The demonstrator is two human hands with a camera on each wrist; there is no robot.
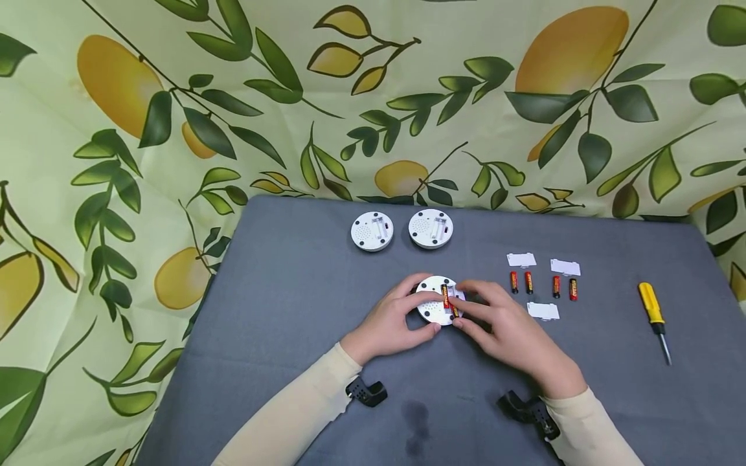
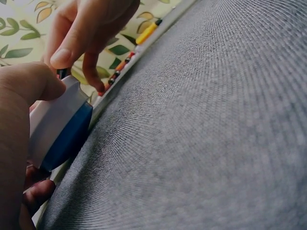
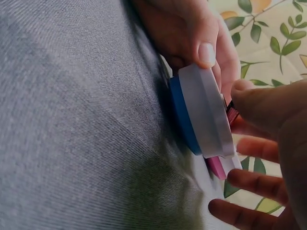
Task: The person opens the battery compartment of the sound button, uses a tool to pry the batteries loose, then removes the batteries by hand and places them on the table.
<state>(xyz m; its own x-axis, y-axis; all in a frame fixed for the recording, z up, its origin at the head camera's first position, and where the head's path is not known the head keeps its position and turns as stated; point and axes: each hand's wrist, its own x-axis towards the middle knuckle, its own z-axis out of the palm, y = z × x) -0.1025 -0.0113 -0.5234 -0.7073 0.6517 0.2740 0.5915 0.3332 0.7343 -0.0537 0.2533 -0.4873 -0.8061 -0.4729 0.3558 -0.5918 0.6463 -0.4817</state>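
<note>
A round white device [image 1: 430,316] with a speaker grille and battery bay lies underside up, its lower side blue in both wrist views. My left hand [image 1: 392,325] grips it by the rim, thumb at the near edge, index finger reaching across to the bay. One red-and-black battery [image 1: 445,295] sits at the bay's left. My right hand [image 1: 508,325] pinches a second battery [image 1: 455,311], which is tilted over the bay. In the right wrist view, that battery [image 3: 232,114] stands partly out of the device [image 3: 205,112], beneath the right thumb. Fingers hide part of the bay.
Two similar white devices [image 1: 372,232] [image 1: 430,228] lie at the back. On the right are several loose batteries [image 1: 528,282], three white battery covers [image 1: 543,311] and a yellow-handled screwdriver [image 1: 651,304]. A patterned curtain hangs behind the grey table [image 1: 280,278].
</note>
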